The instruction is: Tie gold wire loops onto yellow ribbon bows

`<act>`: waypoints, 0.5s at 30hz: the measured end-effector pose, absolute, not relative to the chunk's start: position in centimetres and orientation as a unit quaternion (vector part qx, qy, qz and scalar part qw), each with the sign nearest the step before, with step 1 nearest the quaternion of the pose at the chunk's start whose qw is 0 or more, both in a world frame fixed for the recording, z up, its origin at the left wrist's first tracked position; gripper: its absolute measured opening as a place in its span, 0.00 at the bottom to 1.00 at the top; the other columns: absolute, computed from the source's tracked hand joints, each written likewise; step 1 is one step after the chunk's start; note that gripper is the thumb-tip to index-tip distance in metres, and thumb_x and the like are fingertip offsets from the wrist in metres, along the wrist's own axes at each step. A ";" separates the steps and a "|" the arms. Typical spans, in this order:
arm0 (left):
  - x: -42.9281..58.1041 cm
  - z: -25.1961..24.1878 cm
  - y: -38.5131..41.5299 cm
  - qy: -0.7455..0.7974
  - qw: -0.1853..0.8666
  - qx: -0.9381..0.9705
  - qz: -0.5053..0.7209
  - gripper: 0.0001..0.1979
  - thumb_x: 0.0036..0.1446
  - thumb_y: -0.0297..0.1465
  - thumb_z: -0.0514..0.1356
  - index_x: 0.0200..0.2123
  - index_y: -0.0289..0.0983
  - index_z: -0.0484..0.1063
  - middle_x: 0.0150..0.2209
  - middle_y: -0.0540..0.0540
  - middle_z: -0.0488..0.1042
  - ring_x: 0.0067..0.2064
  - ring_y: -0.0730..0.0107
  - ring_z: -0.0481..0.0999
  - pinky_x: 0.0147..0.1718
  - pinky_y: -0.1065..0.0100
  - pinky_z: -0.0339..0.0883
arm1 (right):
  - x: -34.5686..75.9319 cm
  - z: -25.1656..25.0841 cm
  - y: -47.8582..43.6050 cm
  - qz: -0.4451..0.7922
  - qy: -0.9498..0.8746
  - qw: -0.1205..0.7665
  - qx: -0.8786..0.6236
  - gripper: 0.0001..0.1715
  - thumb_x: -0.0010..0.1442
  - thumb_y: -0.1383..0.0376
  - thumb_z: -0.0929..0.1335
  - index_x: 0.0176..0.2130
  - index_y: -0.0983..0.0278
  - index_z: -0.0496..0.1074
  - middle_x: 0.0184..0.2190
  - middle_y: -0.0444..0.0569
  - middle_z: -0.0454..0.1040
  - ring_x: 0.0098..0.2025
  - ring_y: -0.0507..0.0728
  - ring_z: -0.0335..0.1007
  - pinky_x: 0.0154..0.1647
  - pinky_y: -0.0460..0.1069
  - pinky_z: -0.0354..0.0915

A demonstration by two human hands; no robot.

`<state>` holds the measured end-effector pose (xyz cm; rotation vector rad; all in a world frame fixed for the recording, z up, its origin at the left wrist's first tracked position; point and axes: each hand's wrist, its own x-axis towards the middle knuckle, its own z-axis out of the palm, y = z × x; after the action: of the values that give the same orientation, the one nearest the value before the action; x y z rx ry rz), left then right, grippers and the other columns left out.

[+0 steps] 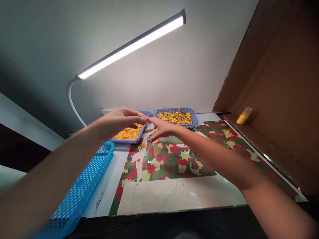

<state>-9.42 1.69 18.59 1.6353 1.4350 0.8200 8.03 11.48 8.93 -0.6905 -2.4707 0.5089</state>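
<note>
My left hand (124, 119) reaches out above the near tray (139, 136) of orange-yellow folded paper pieces, its fingers drawn together; whatever they pinch is too small to make out. My right hand (161, 128) meets it fingertip to fingertip over the far edge of the red, green and cream patterned sheet (171, 159), fingers curled. A small yellow paper bow (141, 146) lies on the sheet just below both hands.
A second blue tray (195, 121) of golden folded pieces stands at the back. A blue perforated basket (82, 186) sits at the left edge. A lit desk lamp (132, 44) arches overhead. A cardboard wall (279, 83) with a yellow spool (244, 115) bounds the right.
</note>
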 end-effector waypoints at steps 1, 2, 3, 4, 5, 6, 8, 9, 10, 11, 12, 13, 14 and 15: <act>-8.6 17.2 2.2 0.568 0.424 0.619 0.338 0.12 0.42 0.36 0.69 0.29 0.34 0.81 0.35 0.42 0.79 0.34 0.68 0.74 0.33 0.68 0.66 | 8.5 8.4 11.5 0.169 -0.923 0.237 -0.252 0.27 0.41 0.64 0.79 0.44 0.62 0.78 0.40 0.50 0.78 0.37 0.55 0.72 0.36 0.48 0.66; -7.9 15.9 2.5 0.570 0.448 0.589 0.357 0.12 0.40 0.36 0.69 0.27 0.34 0.81 0.33 0.42 0.78 0.32 0.68 0.72 0.32 0.68 0.65 | 9.2 8.0 11.4 0.154 -0.926 0.229 -0.257 0.14 0.46 0.64 0.77 0.36 0.63 0.79 0.33 0.48 0.78 0.34 0.55 0.72 0.37 0.49 0.65; -7.3 14.9 2.6 0.575 0.468 0.554 0.379 0.11 0.39 0.37 0.70 0.25 0.34 0.80 0.32 0.42 0.77 0.31 0.69 0.71 0.30 0.68 0.63 | 10.1 7.6 11.3 0.143 -0.924 0.233 -0.267 0.04 0.51 0.65 0.74 0.30 0.64 0.79 0.27 0.47 0.77 0.31 0.55 0.71 0.37 0.50 0.64; -6.7 14.0 2.7 0.578 0.487 0.522 0.394 0.11 0.38 0.37 0.70 0.24 0.34 0.79 0.30 0.43 0.76 0.31 0.69 0.70 0.29 0.68 0.61 | 11.1 7.3 11.1 0.131 -0.919 0.245 -0.280 0.03 0.53 0.68 0.72 0.28 0.64 0.78 0.25 0.47 0.76 0.31 0.55 0.71 0.39 0.51 0.64; -6.3 13.4 2.7 0.575 0.509 0.495 0.406 0.11 0.38 0.36 0.70 0.23 0.34 0.79 0.29 0.44 0.74 0.30 0.70 0.69 0.28 0.68 0.60 | 12.2 6.9 10.8 0.119 -0.914 0.256 -0.291 0.04 0.53 0.71 0.71 0.30 0.64 0.78 0.27 0.47 0.77 0.33 0.56 0.71 0.42 0.53 0.63; -5.9 12.9 2.6 0.571 0.529 0.472 0.415 0.11 0.38 0.36 0.70 0.23 0.34 0.79 0.28 0.45 0.73 0.30 0.70 0.68 0.28 0.68 0.59 | 13.3 6.6 10.4 0.109 -0.908 0.272 -0.298 0.09 0.52 0.73 0.70 0.35 0.63 0.78 0.32 0.48 0.78 0.37 0.58 0.72 0.45 0.54 0.62; -5.3 12.2 2.4 0.558 0.561 0.438 0.427 0.10 0.38 0.35 0.70 0.23 0.35 0.78 0.27 0.46 0.72 0.30 0.71 0.67 0.28 0.69 0.59 | 15.2 6.2 9.4 0.087 -0.888 0.329 -0.310 0.16 0.53 0.73 0.68 0.42 0.61 0.76 0.42 0.50 0.78 0.46 0.59 0.71 0.49 0.55 0.62; -5.0 11.8 2.3 0.553 0.573 0.427 0.430 0.10 0.38 0.35 0.71 0.23 0.35 0.78 0.28 0.47 0.71 0.30 0.72 0.67 0.29 0.69 0.58 | 16.0 6.0 8.7 0.064 -0.869 0.381 -0.309 0.14 0.55 0.72 0.68 0.43 0.61 0.75 0.43 0.49 0.77 0.47 0.59 0.70 0.49 0.55 0.62; -4.6 11.5 2.3 0.549 0.581 0.420 0.431 0.10 0.38 0.35 0.71 0.23 0.35 0.77 0.28 0.47 0.71 0.30 0.72 0.66 0.29 0.69 0.58 | 16.5 5.9 8.0 0.031 -0.848 0.432 -0.304 0.11 0.58 0.69 0.68 0.42 0.60 0.74 0.41 0.48 0.77 0.46 0.58 0.70 0.48 0.54 0.63; -4.2 11.1 2.2 0.546 0.585 0.417 0.430 0.11 0.38 0.35 0.71 0.24 0.35 0.77 0.28 0.48 0.70 0.30 0.72 0.66 0.29 0.69 0.58 | 16.9 5.9 7.3 -0.011 -0.830 0.476 -0.291 0.07 0.60 0.66 0.68 0.40 0.59 0.74 0.39 0.47 0.77 0.43 0.57 0.70 0.46 0.53 0.63; -3.7 10.7 2.2 0.543 0.589 0.418 0.429 0.11 0.39 0.36 0.70 0.24 0.35 0.77 0.29 0.48 0.70 0.31 0.72 0.66 0.30 0.69 0.57 | 17.1 5.9 6.6 -0.061 -0.816 0.508 -0.269 0.04 0.61 0.64 0.69 0.39 0.58 0.74 0.36 0.45 0.77 0.40 0.56 0.69 0.44 0.52 0.62; -3.1 10.4 2.1 0.538 0.592 0.423 0.425 0.10 0.41 0.36 0.70 0.24 0.35 0.77 0.29 0.48 0.70 0.32 0.71 0.66 0.30 0.69 0.57 | 17.1 5.9 5.9 -0.113 -0.810 0.522 -0.240 0.03 0.60 0.64 0.70 0.38 0.57 0.73 0.34 0.43 0.77 0.38 0.55 0.68 0.42 0.52 0.61; -2.6 10.1 2.0 0.534 0.594 0.432 0.419 0.10 0.42 0.37 0.69 0.24 0.36 0.76 0.29 0.48 0.70 0.33 0.71 0.66 0.30 0.69 0.57 | 17.0 5.9 5.4 -0.162 -0.809 0.525 -0.209 0.05 0.59 0.65 0.71 0.38 0.56 0.73 0.33 0.41 0.77 0.36 0.54 0.66 0.41 0.52 0.60; -2.0 9.8 1.9 0.533 0.586 0.445 0.418 0.10 0.44 0.37 0.67 0.24 0.36 0.76 0.29 0.48 0.70 0.32 0.70 0.66 0.30 0.69 0.56 | 16.9 5.9 4.9 -0.206 -0.809 0.521 -0.179 0.07 0.58 0.67 0.73 0.38 0.55 0.73 0.32 0.39 0.77 0.35 0.53 0.65 0.41 0.52 0.58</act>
<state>-1.97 1.89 9.80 1.0380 1.2429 0.9754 16.94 4.92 5.89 -0.4296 -1.9391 -0.4929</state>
